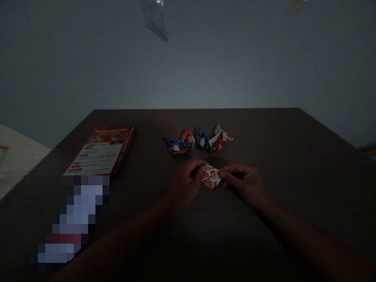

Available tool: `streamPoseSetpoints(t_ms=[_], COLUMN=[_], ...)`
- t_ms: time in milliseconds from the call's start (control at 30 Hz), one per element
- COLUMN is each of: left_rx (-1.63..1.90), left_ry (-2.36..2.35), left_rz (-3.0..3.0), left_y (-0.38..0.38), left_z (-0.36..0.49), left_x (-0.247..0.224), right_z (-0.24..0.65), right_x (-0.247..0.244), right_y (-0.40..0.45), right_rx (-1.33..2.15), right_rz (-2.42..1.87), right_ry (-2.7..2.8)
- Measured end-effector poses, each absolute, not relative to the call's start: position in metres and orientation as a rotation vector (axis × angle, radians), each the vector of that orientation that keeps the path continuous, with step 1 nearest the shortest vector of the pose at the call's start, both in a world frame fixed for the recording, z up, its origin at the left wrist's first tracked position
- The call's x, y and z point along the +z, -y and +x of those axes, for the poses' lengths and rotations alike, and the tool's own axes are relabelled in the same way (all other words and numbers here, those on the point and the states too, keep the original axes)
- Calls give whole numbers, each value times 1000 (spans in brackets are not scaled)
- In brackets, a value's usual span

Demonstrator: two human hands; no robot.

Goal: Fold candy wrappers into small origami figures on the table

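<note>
Between my two hands is a small piece of folded printed paper, with white, yellow and red showing. My left hand pinches its left side, thumb on top. At the right corner, the thumb and fingers of my right hand are closed on the same paper. Just beyond my hands stand several folded paper shapes with raised points: a blue and red one on the left, and a blue, red and white group to its right. The undersides of the held paper are hidden by my fingers.
A stack of red and white printed leaflets lies on the left of the dark table. Nearer me, a pixelated patch covers something pale. A pale wall stands behind the table, with a clear plastic item at the top.
</note>
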State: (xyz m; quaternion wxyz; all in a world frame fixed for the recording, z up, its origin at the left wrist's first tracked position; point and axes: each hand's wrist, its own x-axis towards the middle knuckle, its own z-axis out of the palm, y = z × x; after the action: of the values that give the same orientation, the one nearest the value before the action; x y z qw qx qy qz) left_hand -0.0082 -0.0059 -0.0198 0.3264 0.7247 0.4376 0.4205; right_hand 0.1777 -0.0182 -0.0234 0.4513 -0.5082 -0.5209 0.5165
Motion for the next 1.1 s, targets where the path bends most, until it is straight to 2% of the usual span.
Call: streamPoseSetpoints(t_ms=[633, 833, 967, 1100], left_rx=[1090, 1029, 1081, 1134], left_ry=[-1207, -1073, -866, -758], left_rz=[2011, 2103, 2245, 2371], left_y=[8, 3, 0, -1], left_z=[-8, -11, -10, -9], left_x=[-20, -24, -25, -27], right_z=[174, 185, 187, 185], right_x=[-23, -20, -13, -12], right_y=[20, 18, 21, 24], right_rx=[1269, 931, 594, 441], right_rz=[-1211, -1266, -1082, -957], right_ry=[1288, 1590, 1948, 2108])
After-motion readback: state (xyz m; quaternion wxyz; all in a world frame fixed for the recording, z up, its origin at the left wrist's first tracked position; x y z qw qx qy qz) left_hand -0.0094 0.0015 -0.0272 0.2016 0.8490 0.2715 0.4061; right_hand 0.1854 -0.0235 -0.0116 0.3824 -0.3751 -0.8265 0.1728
